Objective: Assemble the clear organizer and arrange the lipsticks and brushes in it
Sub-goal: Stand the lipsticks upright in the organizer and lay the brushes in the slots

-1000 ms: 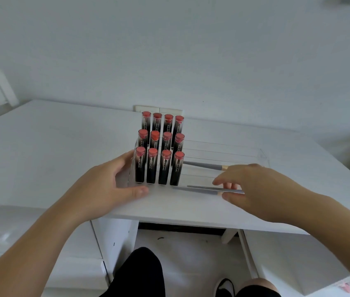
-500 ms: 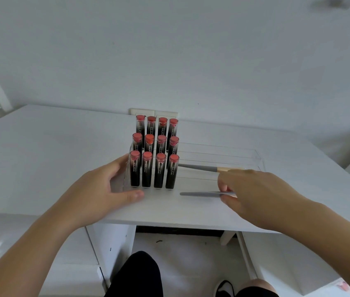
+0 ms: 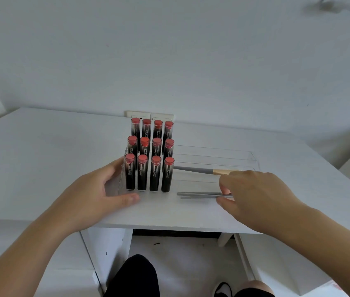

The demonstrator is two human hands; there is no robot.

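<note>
1. The clear organizer (image 3: 212,155) stands on the white desk (image 3: 41,151), near the middle of the front edge and stretching back toward the wall.
2. Twelve lipsticks (image 3: 151,155) stand upright in the organizer's left part, in three stepped rows of four. Each has a dark body and a red top under a clear cap.
3. The organizer's right part is made of long, shallow, stepped troughs that run toward the desk's right edge.
4. A grey-handled brush (image 3: 199,170) with a pale gold ferrule lies lengthwise in one of the front troughs, just right of the front row of lipsticks.
5. A second, thin grey brush (image 3: 199,195) lies along the organizer's front edge; whether it is inside the front trough or on the desk just before it cannot be told.
6. The left hand (image 3: 96,189) holds the organizer's front-left corner, fingers bent against the left wall and thumb lying along the front on the desk.
7. The right hand (image 3: 257,194) has its grip pinched on the right end of the thin grey brush, thumb below and fingertips above.
8. A wall socket plate (image 3: 150,115) shows behind the back row of lipsticks.
</note>
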